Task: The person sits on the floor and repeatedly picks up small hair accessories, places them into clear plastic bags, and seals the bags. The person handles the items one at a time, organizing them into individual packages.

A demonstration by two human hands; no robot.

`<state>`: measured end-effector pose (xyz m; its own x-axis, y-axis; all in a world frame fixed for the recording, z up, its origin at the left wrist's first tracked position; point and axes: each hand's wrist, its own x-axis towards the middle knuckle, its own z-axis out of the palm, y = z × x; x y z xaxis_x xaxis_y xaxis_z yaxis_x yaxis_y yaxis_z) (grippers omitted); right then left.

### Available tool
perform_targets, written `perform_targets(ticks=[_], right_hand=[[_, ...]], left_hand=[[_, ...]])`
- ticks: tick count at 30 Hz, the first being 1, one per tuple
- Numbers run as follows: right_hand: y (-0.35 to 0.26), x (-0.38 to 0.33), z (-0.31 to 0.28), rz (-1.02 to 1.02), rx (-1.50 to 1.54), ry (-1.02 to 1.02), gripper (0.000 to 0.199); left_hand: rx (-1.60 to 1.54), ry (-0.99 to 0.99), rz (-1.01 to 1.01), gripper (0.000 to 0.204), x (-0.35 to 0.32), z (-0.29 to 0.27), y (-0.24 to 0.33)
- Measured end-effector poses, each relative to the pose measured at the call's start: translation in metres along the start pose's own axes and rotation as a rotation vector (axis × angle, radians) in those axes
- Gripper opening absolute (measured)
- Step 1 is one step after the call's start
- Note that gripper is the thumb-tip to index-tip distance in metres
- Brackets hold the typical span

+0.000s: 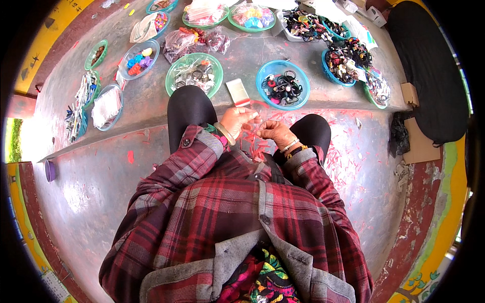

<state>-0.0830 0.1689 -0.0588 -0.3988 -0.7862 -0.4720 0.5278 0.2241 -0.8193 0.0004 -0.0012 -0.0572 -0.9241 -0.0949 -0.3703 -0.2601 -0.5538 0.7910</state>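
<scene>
Between my knees, my left hand (239,121) and my right hand (277,133) come close together, fingers pinched. Whatever lies between the fingertips is small and pale or see-through; I cannot make it out. Just beyond my left hand lies a shallow white box (237,91) with a red end. Past my right hand stands a blue basket (260,93) of dark hair ties. Over my left knee, a green basket (219,81) holds dark rings and clear packets.
Further baskets of small goods stand along the ledge (242,55), including a blue one (132,76) with coloured pieces and one of white packets (107,107). Red scraps (353,151) litter the floor. A black padded shape (429,70) and a cardboard piece (420,144) are at right.
</scene>
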Motion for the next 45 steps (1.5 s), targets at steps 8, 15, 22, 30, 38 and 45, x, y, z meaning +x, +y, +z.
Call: perform_targets(ticks=[8, 15, 22, 30, 38, 45], right_hand=[[-0.013, -0.006, 0.015, -0.563, -0.826, 0.617, 0.022], [-0.031, -0.022, 0.039, -1.112, -1.164, 0.601, 0.026], [-0.015, -0.013, 0.032, -0.824, -1.062, 0.602, 0.026], [-0.015, -0.012, 0.028, -0.916, -1.079, 0.571, 0.017], [-0.015, -0.012, 0.03, -0.625, -0.993, 0.468, 0.01], [-0.01, -0.01, 0.023, -0.589, -1.026, 0.484, 0.012]], left_hand=[[-0.132, 0.118, 0.039, 0.014, 0.009, -0.01, -0.012], [0.14, 0.213, 0.068, 0.011, 0.011, -0.002, -0.016], [0.973, 0.149, 0.32, 0.019, -0.008, 0.015, 0.005], [0.858, 0.057, 0.344, 0.02, 0.001, 0.007, -0.012], [0.912, 0.035, 0.308, 0.018, -0.002, 0.007, -0.009], [0.854, 0.029, 0.195, 0.018, 0.0, 0.005, -0.012]])
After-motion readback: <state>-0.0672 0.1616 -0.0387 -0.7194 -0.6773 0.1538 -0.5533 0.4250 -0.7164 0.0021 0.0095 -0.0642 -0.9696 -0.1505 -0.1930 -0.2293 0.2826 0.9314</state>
